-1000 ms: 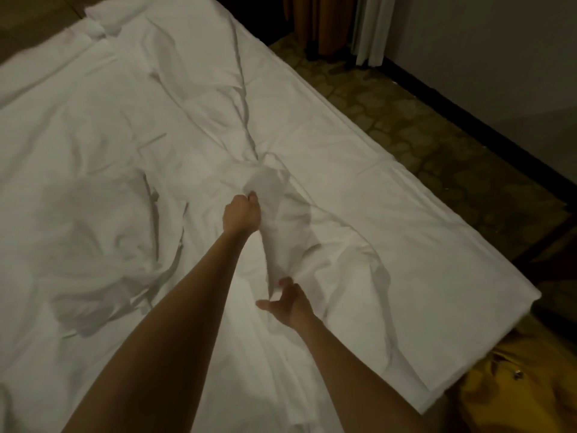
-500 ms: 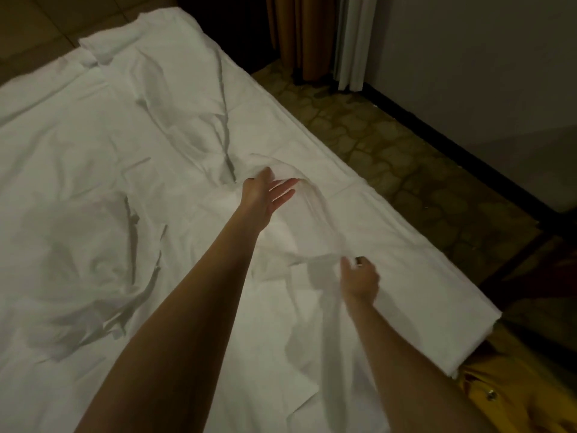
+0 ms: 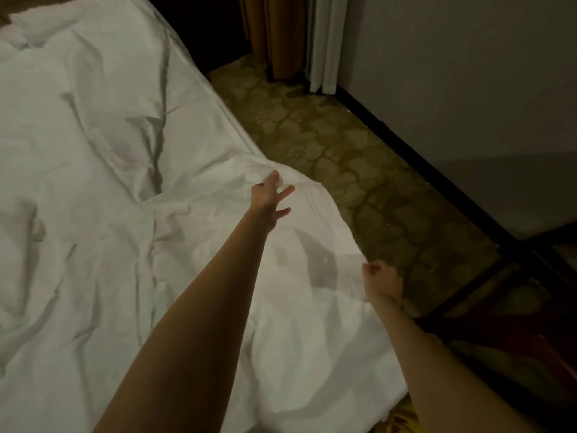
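A patterned carpet [image 3: 327,145] meets a grey wall [image 3: 452,73] along a dark baseboard [image 3: 406,153]. A brown curtain [image 3: 274,32] and a white curtain [image 3: 324,42] hang in the far corner.

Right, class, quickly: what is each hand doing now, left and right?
Left hand: open, fingers spread, touching the crumpled white cloth bedsheet.
Right hand: closed, gripping that bedsheet's edge.

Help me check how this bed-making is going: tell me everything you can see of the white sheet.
The white sheet looks like thin, plain cloth. It is heavily creased and spread wide, with long folds running up its middle and a bunched lump at the far corner. Its right edge is lifted into a billowing hump beside the patterned floor. The left hand touches that raised edge with fingers spread. The right hand grips the edge nearer the camera, fingers curled.
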Demonstrator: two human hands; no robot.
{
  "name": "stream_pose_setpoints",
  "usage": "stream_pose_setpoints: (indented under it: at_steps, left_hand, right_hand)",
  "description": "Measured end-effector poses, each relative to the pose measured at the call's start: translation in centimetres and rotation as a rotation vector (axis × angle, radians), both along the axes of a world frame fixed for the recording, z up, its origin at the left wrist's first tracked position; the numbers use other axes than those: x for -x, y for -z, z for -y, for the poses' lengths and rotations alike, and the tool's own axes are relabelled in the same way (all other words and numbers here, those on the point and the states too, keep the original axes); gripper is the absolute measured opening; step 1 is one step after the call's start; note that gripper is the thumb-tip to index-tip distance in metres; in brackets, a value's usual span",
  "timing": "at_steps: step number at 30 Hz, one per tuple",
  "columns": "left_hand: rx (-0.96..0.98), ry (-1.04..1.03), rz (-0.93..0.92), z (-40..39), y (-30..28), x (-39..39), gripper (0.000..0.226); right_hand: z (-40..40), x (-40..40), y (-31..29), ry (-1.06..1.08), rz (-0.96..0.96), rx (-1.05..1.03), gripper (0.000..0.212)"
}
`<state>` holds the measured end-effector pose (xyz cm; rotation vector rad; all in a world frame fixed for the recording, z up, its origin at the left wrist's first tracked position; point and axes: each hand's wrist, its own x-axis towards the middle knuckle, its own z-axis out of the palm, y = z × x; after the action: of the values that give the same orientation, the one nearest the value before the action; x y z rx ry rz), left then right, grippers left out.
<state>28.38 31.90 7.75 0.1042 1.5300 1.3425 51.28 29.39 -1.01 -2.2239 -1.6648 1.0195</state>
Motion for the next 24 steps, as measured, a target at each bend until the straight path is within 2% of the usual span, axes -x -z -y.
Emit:
stream_pose_setpoints:
  at_steps: [5, 8, 10, 12, 14, 16, 19, 21, 24]
  left_hand:
    - [0.107, 0.019, 0.039, -2.0, 5.3, -2.2, 0.023]
    - [0.148, 0.064, 0.073, -1.3, 7.8, -3.0, 0.037]
    - [0.174, 0.106, 0.083, -0.2, 8.8, -3.4, 0.052]
    - [0.223, 0.136, 0.068, 1.1, 9.5, -3.3, 0.056]
    - [0.264, 0.147, 0.044, 2.6, 9.9, -3.0, 0.054]
    - [0.300, 0.157, 0.014, 4.4, 10.1, -2.5, 0.050]
    - [0.357, 0.199, -0.039, 7.4, 10.2, -2.0, 0.047]
    - [0.392, 0.206, -0.062, 9.4, 10.3, -1.8, 0.047]
    - [0.434, 0.241, -0.108, 12.5, 10.5, -0.9, 0.045]
  right_hand:
    - [1.2, -3.4, 5.9, -0.019, -0.156, 0.492, 0.050]
    - [1.9, -5.1, 8.2, 0.033, -0.241, 0.619, 0.050]
    - [1.8, -5.5, 8.4, 0.042, -0.270, 0.544, 0.034]
    - [1.1, -5.4, 7.7, -0.005, -0.162, 0.345, 0.020]
    - [0.0, -5.3, 6.8, -0.098, -0.018, 0.139, 0.026]
    - [-0.8, -5.3, 5.5, -0.104, 0.015, 0.055, 0.029]
    - [-1.0, -5.6, 5.1, -0.038, -0.079, 0.167, 0.030]
    - [0.2, -5.6, 5.4, 0.009, -0.125, 0.339, 0.045]
    - [2.3, -6.0, 5.7, -0.109, 0.188, 0.401, 0.049]
